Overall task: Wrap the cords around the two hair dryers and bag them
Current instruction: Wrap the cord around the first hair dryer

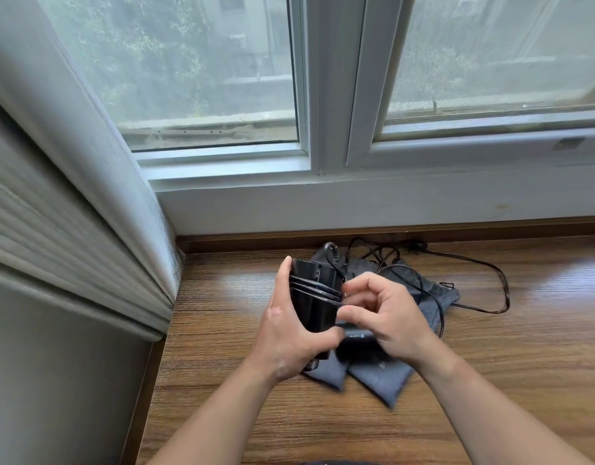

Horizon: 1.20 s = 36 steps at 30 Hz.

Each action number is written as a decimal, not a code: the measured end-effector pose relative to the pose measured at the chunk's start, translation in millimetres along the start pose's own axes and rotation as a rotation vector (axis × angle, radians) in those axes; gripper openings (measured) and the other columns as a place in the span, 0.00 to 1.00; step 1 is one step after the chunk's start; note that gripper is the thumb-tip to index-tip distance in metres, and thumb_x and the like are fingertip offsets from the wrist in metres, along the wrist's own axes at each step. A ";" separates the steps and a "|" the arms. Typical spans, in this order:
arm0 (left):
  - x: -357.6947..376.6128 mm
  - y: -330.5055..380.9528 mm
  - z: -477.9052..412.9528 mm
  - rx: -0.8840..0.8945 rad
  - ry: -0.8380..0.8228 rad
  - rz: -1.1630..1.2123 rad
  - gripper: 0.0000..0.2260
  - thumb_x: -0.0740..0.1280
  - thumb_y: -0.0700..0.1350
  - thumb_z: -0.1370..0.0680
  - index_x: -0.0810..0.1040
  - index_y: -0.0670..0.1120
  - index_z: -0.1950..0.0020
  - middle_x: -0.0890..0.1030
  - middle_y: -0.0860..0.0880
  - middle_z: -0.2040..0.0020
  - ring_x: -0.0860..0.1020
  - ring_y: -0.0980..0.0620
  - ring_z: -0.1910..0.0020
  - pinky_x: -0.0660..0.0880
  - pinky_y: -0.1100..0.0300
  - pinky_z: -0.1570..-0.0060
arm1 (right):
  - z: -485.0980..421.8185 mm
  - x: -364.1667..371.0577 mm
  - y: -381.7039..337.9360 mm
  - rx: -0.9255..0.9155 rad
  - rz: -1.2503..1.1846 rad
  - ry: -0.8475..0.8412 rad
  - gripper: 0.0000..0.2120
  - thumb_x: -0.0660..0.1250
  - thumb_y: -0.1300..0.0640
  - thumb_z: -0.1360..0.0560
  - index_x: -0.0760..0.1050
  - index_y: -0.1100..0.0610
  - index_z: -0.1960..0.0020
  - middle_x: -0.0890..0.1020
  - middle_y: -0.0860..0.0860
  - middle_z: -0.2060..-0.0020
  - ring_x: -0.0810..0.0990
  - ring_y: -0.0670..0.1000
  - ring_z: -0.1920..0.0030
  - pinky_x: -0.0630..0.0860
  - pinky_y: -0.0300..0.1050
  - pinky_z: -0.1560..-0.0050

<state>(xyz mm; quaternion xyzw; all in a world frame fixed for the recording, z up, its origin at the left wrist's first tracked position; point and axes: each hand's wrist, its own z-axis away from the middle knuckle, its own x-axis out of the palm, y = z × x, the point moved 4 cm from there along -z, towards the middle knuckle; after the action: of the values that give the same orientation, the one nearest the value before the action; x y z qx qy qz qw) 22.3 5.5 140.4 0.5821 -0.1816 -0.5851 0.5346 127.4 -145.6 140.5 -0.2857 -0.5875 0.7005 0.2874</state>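
Observation:
My left hand (289, 333) grips a black hair dryer (318, 290) upright above the wooden sill, fingers curled round its left side and thumb across its lower front. Three turns of black cord (314, 290) lie around its body. My right hand (383, 313) pinches the cord at the dryer's right edge. A second black hair dryer (356, 344) lies under my right hand on two dark grey fabric bags (386, 377). Loose black cord (490, 280) trails behind and to the right across the sill.
The wooden sill (490, 380) runs along a white-framed window (326, 95). A grey curtain (71, 213) hangs at the left, close to the dryer. Bare wood lies to the right of the bags and in front of them.

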 end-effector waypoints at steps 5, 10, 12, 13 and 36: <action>0.6 4.0 5.1 0.042 -0.077 0.061 0.57 0.77 0.59 0.39 0.47 0.65 0.18 0.75 0.56 0.28 0.74 0.58 0.29 0.73 0.55 0.29 | -5.3 -5.1 6.7 -0.004 -0.022 -0.063 0.22 0.83 0.54 0.36 0.73 0.56 0.53 0.80 0.48 0.71 0.73 0.43 0.71 0.71 0.35 0.67; 0.1 11.0 5.2 0.058 -0.185 0.134 0.55 0.73 0.58 0.38 0.49 0.60 0.16 0.79 0.60 0.32 0.75 0.66 0.32 0.71 0.72 0.38 | -8.6 -5.2 19.1 0.058 0.017 -0.024 0.41 0.80 0.28 0.47 0.74 0.47 0.42 0.82 0.50 0.46 0.80 0.49 0.58 0.79 0.53 0.55; 1.2 12.2 4.0 0.072 -0.220 0.162 0.53 0.72 0.57 0.37 0.51 0.58 0.15 0.77 0.58 0.29 0.74 0.63 0.29 0.70 0.64 0.32 | -9.2 -3.2 16.6 0.039 0.098 -0.075 0.47 0.76 0.24 0.46 0.73 0.42 0.32 0.82 0.48 0.39 0.82 0.45 0.43 0.79 0.53 0.40; 2.4 11.1 3.6 0.074 -0.229 0.174 0.52 0.72 0.56 0.36 0.52 0.56 0.15 0.77 0.56 0.28 0.74 0.60 0.28 0.71 0.59 0.29 | -9.5 -1.0 14.6 0.023 0.100 -0.107 0.46 0.76 0.24 0.44 0.74 0.44 0.32 0.84 0.49 0.40 0.82 0.46 0.41 0.78 0.53 0.39; 11.8 18.7 4.0 0.193 0.087 -0.212 0.63 0.84 0.60 0.39 0.44 0.60 0.17 0.68 0.58 0.31 0.68 0.62 0.36 0.69 0.66 0.36 | -1.0 -5.8 6.0 0.108 0.319 0.316 0.23 0.78 0.35 0.36 0.78 0.48 0.50 0.87 0.43 0.59 0.84 0.37 0.58 0.79 0.36 0.57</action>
<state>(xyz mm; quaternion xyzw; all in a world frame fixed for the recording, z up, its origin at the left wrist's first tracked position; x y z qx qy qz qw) 29.5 -12.7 151.3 0.6715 -0.1513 -0.5925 0.4186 131.6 -150.1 134.8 -0.4654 -0.4441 0.7140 0.2765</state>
